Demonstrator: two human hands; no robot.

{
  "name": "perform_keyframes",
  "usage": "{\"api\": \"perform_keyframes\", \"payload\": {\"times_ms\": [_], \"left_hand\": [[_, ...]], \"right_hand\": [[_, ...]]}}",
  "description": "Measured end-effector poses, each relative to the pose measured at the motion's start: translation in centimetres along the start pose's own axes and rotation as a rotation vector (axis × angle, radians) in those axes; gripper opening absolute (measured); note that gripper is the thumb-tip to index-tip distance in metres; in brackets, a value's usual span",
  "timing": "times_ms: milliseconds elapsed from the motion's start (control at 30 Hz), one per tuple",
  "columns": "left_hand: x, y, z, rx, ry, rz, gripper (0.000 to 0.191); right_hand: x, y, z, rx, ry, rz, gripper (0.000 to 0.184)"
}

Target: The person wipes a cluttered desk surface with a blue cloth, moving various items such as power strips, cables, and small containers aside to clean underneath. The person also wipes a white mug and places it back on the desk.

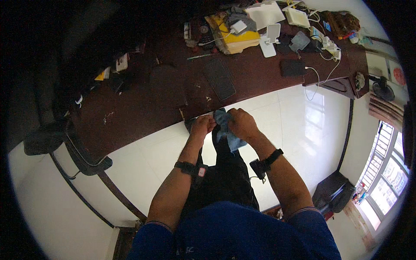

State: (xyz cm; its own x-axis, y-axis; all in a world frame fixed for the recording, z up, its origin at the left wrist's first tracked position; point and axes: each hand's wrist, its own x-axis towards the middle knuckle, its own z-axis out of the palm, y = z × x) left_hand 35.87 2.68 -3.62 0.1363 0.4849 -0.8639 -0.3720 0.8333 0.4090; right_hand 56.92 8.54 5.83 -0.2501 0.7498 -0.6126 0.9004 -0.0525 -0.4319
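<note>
A crumpled blue-grey cloth (224, 128) hangs between my two hands, just off the desk's front edge and above my legs. My right hand (242, 125) is closed around its upper right part. At its upper left edge, my left hand (204, 125) pinches with bent fingers. The lower end of the cloth hangs loose below my right hand. Each of my wrists bears a black strap with a small device. A dark smartphone (220, 79) lies on the desk just beyond my hands.
On the dark wooden desk (156, 107) stand a white phone stand (269, 40), a yellow packet (239, 40), a black box-shaped object (292, 67) and a power strip (331, 48) with white cables. A black chair (87, 162) is at the left. One white cable (313, 94) hangs over the desk's edge.
</note>
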Motion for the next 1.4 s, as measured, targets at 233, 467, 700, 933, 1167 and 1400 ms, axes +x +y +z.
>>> {"api": "perform_keyframes", "payload": {"times_ms": [233, 467, 700, 933, 1167, 1400], "left_hand": [[-1.0, 5.7, 6.2, 0.36, 0.044, 0.261, 0.039], [-0.4, 12.1, 18.6, 0.699, 0.071, 0.456, 0.035], [2.7, 23.0, 31.1, 1.167, 0.275, 0.919, 0.045], [8.3, 30.1, 35.7, 1.554, 0.377, 0.766, 0.055], [9.4, 29.8, 35.5, 1.465, 0.327, 0.561, 0.031], [11.6, 29.5, 33.8, 1.415, 0.16, 0.702, 0.026]], "right_hand": [[-1.3, 5.0, -6.0, 0.221, 0.227, 0.23, 0.038], [0.3, 13.1, -11.9, 0.318, 0.174, 0.226, 0.041], [0.7, 21.1, -17.3, 0.222, 0.003, 0.122, 0.043], [-0.4, 24.0, -18.9, 0.404, -0.057, 0.044, 0.04], [0.6, 23.8, -17.5, 0.382, -0.02, 0.011, 0.04], [3.1, 20.5, -17.7, 0.339, 0.036, -0.042, 0.036]]}}
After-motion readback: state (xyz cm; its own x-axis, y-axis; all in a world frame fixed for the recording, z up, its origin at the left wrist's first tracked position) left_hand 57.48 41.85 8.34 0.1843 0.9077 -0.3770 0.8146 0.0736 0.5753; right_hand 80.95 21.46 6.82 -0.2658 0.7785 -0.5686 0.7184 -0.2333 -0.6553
